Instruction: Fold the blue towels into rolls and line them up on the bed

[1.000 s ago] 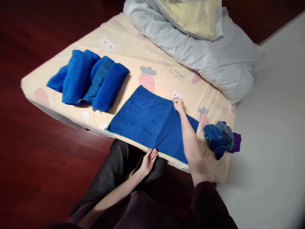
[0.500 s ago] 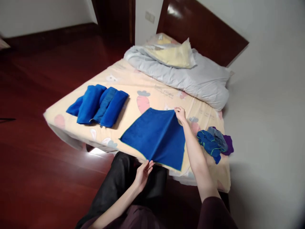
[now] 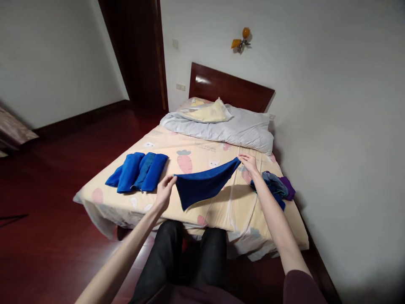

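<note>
A dark blue cloth [image 3: 202,185] with a thin green edge hangs in the air over the bed, stretched between my two hands. My left hand [image 3: 165,191] pinches its left corner, and my right hand [image 3: 248,164] pinches its right corner, somewhat higher and farther off. The upper edge sags slightly between them. Left of the cloth, several rolled or folded blue cloths [image 3: 155,172] lie side by side on the bed. Beyond my right hand sits a crumpled pile of cloths [image 3: 274,185] in blue, grey-blue and purple, partly hidden by my right forearm.
The bed [image 3: 139,143] has a cream sheet printed with carrots and rabbits. A grey quilt [image 3: 249,131] and a yellow pillow [image 3: 205,113] lie by the dark wooden headboard [image 3: 228,84]. A white wall [image 3: 341,169] runs along the right side.
The blue cloth was spread low over the bed; now it is lifted and hangs between my hands. My left hand has moved up and left. The view has tilted up.
</note>
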